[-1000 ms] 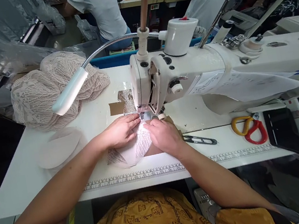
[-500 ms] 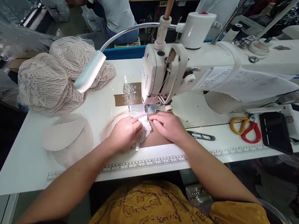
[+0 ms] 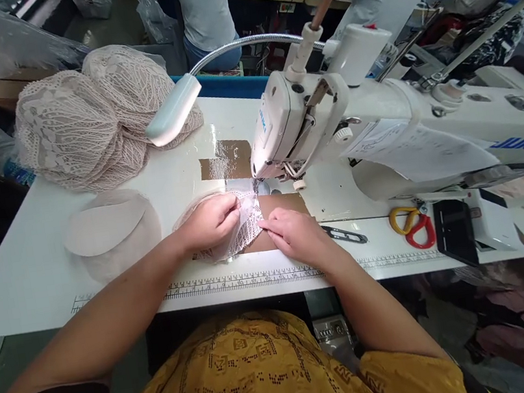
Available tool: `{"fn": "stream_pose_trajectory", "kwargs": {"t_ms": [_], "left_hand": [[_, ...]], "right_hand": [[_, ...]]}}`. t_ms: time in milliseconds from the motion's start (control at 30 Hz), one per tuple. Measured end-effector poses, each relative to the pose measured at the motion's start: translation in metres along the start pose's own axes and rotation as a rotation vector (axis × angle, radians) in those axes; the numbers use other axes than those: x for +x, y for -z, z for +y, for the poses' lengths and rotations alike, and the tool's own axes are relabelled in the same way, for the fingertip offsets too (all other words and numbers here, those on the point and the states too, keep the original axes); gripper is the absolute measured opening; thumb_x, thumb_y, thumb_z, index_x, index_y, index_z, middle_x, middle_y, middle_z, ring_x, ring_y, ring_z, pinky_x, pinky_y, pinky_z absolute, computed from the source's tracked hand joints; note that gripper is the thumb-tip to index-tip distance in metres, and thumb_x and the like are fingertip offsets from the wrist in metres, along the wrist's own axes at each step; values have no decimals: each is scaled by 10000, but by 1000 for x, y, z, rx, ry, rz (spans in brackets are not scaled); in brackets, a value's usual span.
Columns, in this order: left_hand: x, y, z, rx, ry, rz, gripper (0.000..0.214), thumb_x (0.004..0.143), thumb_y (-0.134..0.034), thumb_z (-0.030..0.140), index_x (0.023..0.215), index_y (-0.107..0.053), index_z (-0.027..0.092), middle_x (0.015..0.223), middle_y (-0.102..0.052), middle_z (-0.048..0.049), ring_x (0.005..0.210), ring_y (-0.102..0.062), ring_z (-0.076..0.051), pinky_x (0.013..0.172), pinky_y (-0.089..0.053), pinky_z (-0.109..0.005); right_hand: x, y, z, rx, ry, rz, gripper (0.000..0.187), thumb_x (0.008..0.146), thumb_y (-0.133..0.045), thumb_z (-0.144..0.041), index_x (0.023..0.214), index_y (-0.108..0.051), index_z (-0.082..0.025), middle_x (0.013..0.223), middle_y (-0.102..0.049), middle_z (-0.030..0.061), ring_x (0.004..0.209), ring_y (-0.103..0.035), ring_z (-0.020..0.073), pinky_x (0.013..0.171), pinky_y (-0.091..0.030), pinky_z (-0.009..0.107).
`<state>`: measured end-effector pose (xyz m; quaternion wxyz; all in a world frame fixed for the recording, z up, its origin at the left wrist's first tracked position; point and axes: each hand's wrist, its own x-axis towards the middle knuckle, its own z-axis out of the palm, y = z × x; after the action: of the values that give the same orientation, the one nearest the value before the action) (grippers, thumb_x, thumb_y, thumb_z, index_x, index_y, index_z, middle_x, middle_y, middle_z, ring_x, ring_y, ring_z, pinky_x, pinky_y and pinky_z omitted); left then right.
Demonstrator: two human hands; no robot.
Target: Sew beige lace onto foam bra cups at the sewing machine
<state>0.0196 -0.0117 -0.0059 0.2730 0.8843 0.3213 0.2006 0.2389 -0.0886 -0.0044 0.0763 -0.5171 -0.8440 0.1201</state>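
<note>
A pale lace fabric piece [image 3: 249,228] lies under the needle area of the white sewing machine [image 3: 277,132]. My left hand [image 3: 214,220] is closed on the fabric's left part, thumb and fingers pinched together. At its right edge my right hand [image 3: 292,234] pinches the lace between thumb and forefinger, just in front of the needle. Brown tape [image 3: 283,204] covers the machine bed beneath and beside the fabric. The presser foot is small, and I cannot tell whether it is lowered.
Stacked lace cups [image 3: 69,130] sit at the back left, with sheer fabric pieces [image 3: 110,232] nearer. A lamp [image 3: 174,110] overhangs the table. To the right lie a thread snipper [image 3: 345,234], scissors [image 3: 419,229] and a black phone-like object [image 3: 454,232]. Two people work behind.
My right hand has slid back toward me along the fabric's edge, and more lace shows between the hands. My left hand has shifted slightly left. The whole view has tilted a little.
</note>
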Motion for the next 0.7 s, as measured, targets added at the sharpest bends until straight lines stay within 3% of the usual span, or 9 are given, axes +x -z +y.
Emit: {"fn": "stream_pose_trajectory", "kwargs": {"t_ms": [300, 700], "left_hand": [[-4, -17, -2, 241, -364, -103, 237, 920, -446, 187, 961, -677, 157, 998, -653, -107, 882, -579, -211, 777, -432, -344], [-6, -21, 0, 452, -372, -115, 279, 969, -463, 249, 1160, -660, 197, 870, -603, -77, 761, -495, -188, 703, -358, -342]], "right_hand": [[-24, -28, -16, -101, -38, 177, 343, 879, -463, -85, 1129, -662, -210, 882, -600, 44, 775, -450, 180, 712, -327, 299], [-24, -28, -14, -53, -33, 181, 348, 886, -436, -91, 1113, -667, -218, 875, -609, 41, 767, -445, 183, 695, -317, 297]]}}
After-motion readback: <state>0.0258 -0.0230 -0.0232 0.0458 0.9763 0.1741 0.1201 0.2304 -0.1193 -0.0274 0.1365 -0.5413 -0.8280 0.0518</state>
